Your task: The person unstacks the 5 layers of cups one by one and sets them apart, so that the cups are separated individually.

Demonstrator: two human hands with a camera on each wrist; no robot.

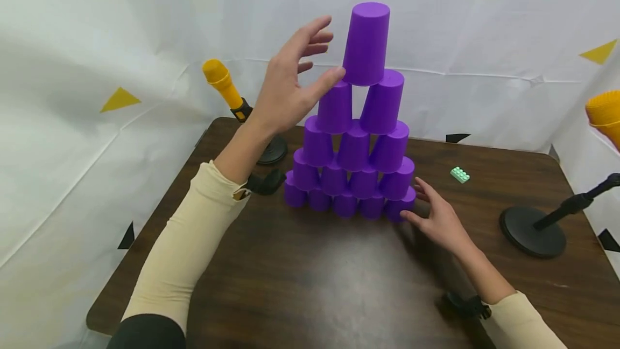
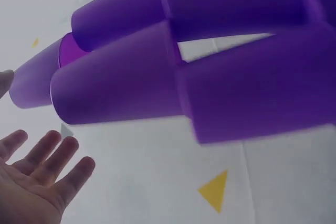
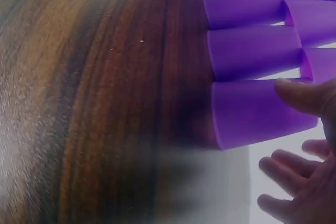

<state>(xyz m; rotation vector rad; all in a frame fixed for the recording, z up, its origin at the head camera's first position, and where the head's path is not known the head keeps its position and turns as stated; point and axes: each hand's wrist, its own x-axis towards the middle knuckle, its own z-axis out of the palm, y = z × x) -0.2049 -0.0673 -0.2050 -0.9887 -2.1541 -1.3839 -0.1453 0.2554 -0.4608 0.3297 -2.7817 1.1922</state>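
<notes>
Purple cups, all upside down, stand in a five-tier pyramid with a single top cup (image 1: 368, 42) at its peak. Beside that cup, on its left, my left hand (image 1: 290, 82) is raised with fingers extended and thumb tip right at the cup's lower edge. The left wrist view shows its fingers (image 2: 52, 163) spread apart from the cups. Low on the right, my right hand (image 1: 441, 222) is around the side of the bottom-row end cup (image 3: 257, 114), fingers loosely extended. Its thumb overlaps that cup in the right wrist view.
A yellow microphone (image 1: 223, 82) on a black stand is behind the left forearm. Another black stand base (image 1: 533, 230) is at the right, near a yellow microphone head (image 1: 605, 109). A mint-green toy brick (image 1: 460, 174) lies on the dark wooden table (image 1: 310, 284). White sheeting hangs behind.
</notes>
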